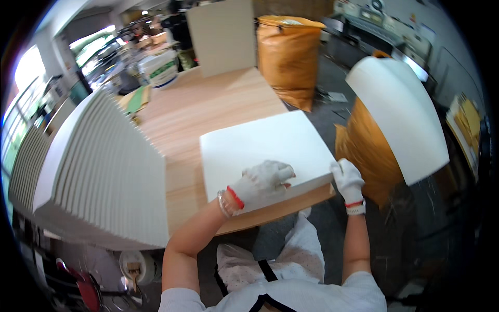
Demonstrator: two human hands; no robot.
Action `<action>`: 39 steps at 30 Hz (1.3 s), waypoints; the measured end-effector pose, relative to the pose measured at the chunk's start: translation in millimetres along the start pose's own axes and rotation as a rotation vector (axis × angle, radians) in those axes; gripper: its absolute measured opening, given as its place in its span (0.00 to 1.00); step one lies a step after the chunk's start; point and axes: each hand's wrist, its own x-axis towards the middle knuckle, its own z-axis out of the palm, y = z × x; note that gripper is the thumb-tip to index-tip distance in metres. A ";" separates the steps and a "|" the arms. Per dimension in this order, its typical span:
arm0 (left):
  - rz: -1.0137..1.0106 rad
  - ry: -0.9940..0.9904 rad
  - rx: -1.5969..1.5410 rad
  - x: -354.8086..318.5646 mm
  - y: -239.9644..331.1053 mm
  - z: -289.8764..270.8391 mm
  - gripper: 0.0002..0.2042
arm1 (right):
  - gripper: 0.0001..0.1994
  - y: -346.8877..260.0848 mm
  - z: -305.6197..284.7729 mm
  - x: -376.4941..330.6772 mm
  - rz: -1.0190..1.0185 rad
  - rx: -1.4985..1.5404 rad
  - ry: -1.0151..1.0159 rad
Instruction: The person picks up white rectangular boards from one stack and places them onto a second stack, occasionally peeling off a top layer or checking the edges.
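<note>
1. At the far left, a tall stack of white slabs [106, 179] stands in close, fairly even layers beside the table [182, 112]. Judging by its neatness, stacking there is well along, though I cannot tell whether these pieces are finished or waiting.

2. In the middle, one white slab [254, 138] lies flat on the table, near its front edge. It looks like the piece in hand; its upper face seems plain and whole, so what has been done to it cannot be told. It is not on the stack, so by my reading its handling is unfinished.

3. At the right, a curved white sheet [400, 112] rests against an orange sack [364, 151], apart from both hands. Its part in the work is unclear.

4. The left hand [266, 179], in a white glove, is over the slab's front half, palm down. Its fingers are loosely bent and partly spread, with nothing gripped; the slab lies directly beneath.

5. The right hand [347, 179], also gloved, is at the slab's front right corner, fingers curled. The slab is to its left; whether the fingers pinch the edge or merely touch it, I cannot tell.
</note>
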 end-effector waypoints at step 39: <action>0.064 0.056 -0.389 53.2 -18.0 35.7 0.15 | 0.12 -36.9 -0.3 43.9 -0.446 0.060 0.407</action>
